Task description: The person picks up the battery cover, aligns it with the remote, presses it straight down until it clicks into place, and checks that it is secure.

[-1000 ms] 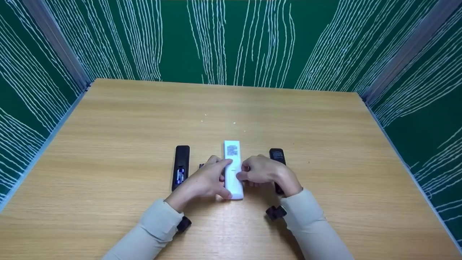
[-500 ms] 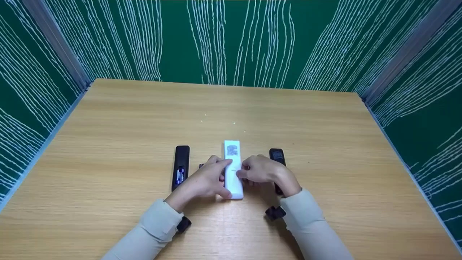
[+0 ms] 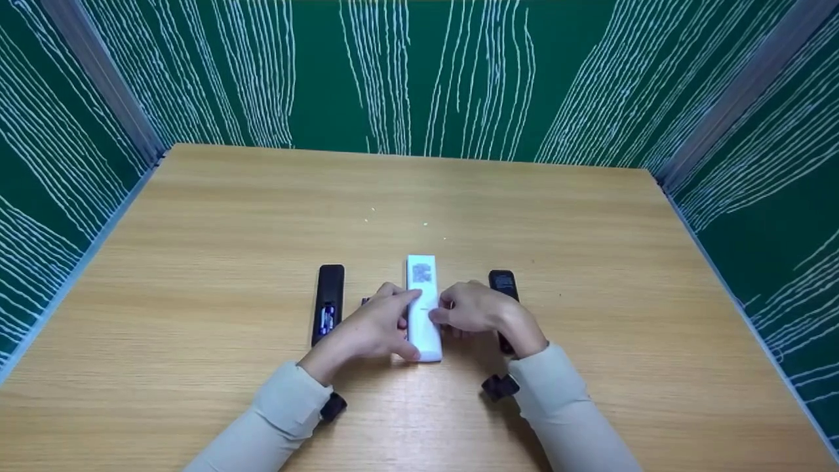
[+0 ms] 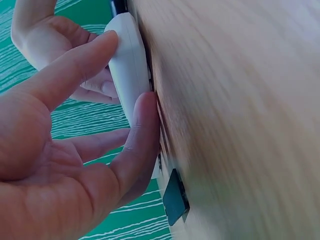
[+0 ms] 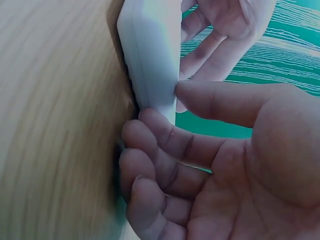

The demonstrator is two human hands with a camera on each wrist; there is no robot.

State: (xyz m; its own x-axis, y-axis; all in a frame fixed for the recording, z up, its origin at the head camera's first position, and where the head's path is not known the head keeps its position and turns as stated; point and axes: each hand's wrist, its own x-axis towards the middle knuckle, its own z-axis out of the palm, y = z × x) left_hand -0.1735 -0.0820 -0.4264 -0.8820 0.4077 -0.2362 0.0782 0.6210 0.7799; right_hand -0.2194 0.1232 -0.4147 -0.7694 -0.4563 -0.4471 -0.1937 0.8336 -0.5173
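Observation:
A white remote control (image 3: 426, 331) lies back side up on the table, a printed label near its far end. My left hand (image 3: 373, 328) grips it along its left side, the thumb on its near end and a finger on its upper back. From the other side my right hand (image 3: 478, 308) pinches the right edge, thumb tip on the back face; in the right wrist view the curled fingers (image 5: 142, 195) sit low by the table. A small dark flat piece (image 4: 175, 197) shows beyond the left fingers in the left wrist view.
To the left lies a black remote (image 3: 330, 295), its battery compartment uncovered with batteries (image 3: 327, 319) in it. Another black remote (image 3: 503, 280) at the right is partly hidden by the right hand. Several white specks dot the wooden table (image 3: 262, 216). Green walls (image 3: 321, 72) enclose it.

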